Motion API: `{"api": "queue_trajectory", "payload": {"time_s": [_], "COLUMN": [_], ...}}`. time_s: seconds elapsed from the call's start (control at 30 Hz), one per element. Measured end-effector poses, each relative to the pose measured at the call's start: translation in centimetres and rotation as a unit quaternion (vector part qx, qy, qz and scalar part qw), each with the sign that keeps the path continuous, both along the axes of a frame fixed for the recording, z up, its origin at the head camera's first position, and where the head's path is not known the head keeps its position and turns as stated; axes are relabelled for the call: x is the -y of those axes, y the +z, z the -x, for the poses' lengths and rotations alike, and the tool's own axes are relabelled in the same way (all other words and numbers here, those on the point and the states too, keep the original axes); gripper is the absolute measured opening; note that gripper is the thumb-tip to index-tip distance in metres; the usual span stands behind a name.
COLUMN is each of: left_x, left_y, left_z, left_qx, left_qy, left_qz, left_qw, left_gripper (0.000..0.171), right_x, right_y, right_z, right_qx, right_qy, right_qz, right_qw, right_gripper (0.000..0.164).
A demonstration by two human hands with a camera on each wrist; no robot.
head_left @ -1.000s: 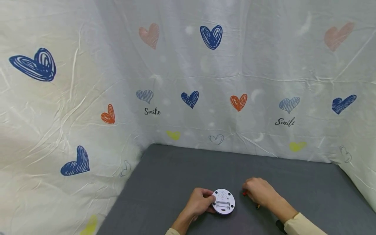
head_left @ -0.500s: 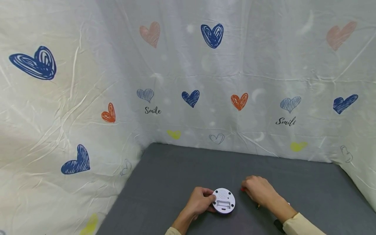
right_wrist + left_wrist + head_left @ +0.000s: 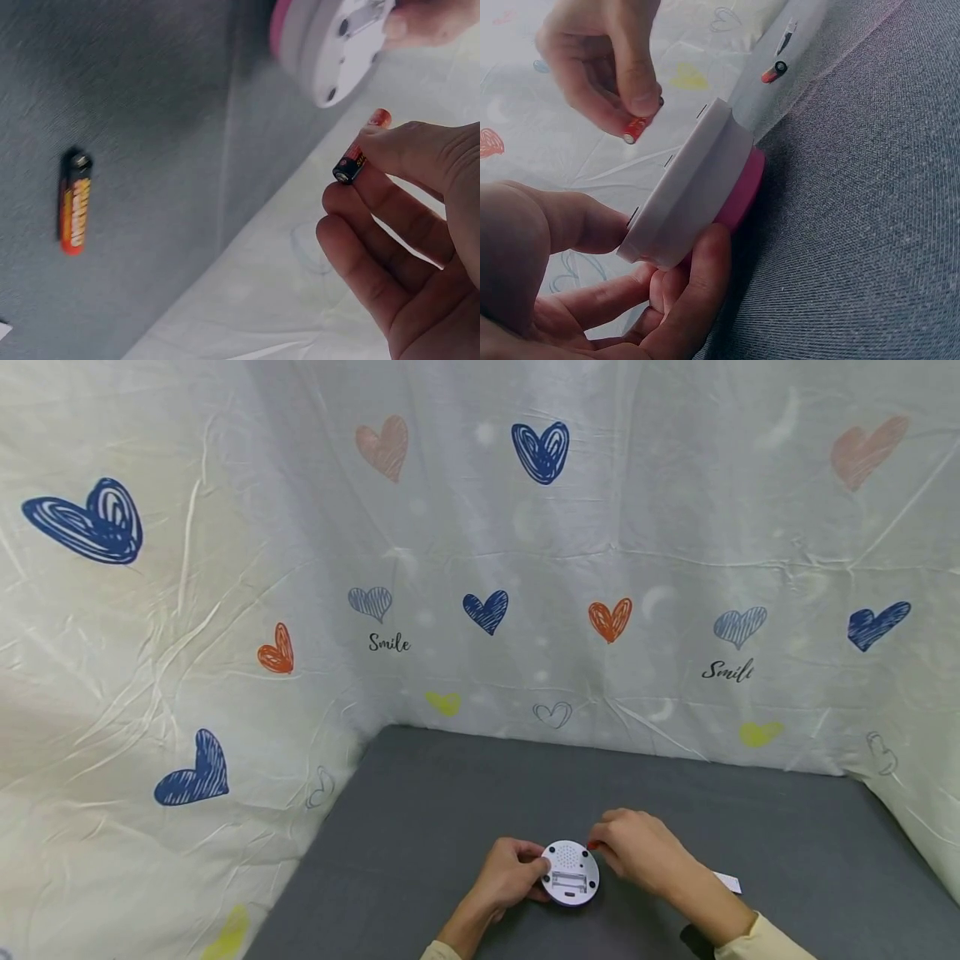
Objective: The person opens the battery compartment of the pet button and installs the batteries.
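Note:
My left hand (image 3: 506, 877) grips a round white device (image 3: 570, 889) by its left edge, thumb on top and fingers beneath. Its underside faces up, showing a speaker grille, small dark feet and an uncovered, bare battery slot (image 3: 569, 883). In the left wrist view a pink part (image 3: 744, 191) shows on the side toward the table. Thumb and fingers of my right hand (image 3: 637, 852) pinch a red and black battery (image 3: 361, 146), just off the device's right rim. A second battery (image 3: 76, 202) lies on the table; in the head view the right arm hides it.
Grey cloth covers the table (image 3: 465, 793). A white flat piece (image 3: 727, 882) lies beyond the right forearm, and a dark object (image 3: 697, 941) sits by the right sleeve. A white curtain (image 3: 450, 527) printed with hearts hangs behind and at the sides.
My right hand has moved left toward the device with the battery, uncovering more of the white flat piece. The left hand and the device have stayed in place.

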State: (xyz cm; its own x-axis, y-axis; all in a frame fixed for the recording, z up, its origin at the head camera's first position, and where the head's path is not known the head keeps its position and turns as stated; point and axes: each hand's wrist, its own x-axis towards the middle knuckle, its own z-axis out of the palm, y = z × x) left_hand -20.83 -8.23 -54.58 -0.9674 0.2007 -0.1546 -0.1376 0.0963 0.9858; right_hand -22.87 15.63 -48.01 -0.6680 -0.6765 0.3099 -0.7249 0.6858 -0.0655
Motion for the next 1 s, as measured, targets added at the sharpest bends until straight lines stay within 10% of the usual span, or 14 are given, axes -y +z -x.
{"api": "queue_trajectory", "payload": {"time_s": [1.0], "left_x": [0.3], "left_y": [0.2], "left_z": [0.0], "left_qx": [0.007], "left_qy": [-0.01], "left_qz": [-0.005], "left_qw": [0.9999], "left_gripper": [0.028], "right_x": [3.2], "right_y": [-1.9], "right_z": [-2.6], "right_qx": [0.025], "right_qy": [0.016], "right_qz": [0.005], "right_qw": [1.0], "right_gripper": [0.014]}}
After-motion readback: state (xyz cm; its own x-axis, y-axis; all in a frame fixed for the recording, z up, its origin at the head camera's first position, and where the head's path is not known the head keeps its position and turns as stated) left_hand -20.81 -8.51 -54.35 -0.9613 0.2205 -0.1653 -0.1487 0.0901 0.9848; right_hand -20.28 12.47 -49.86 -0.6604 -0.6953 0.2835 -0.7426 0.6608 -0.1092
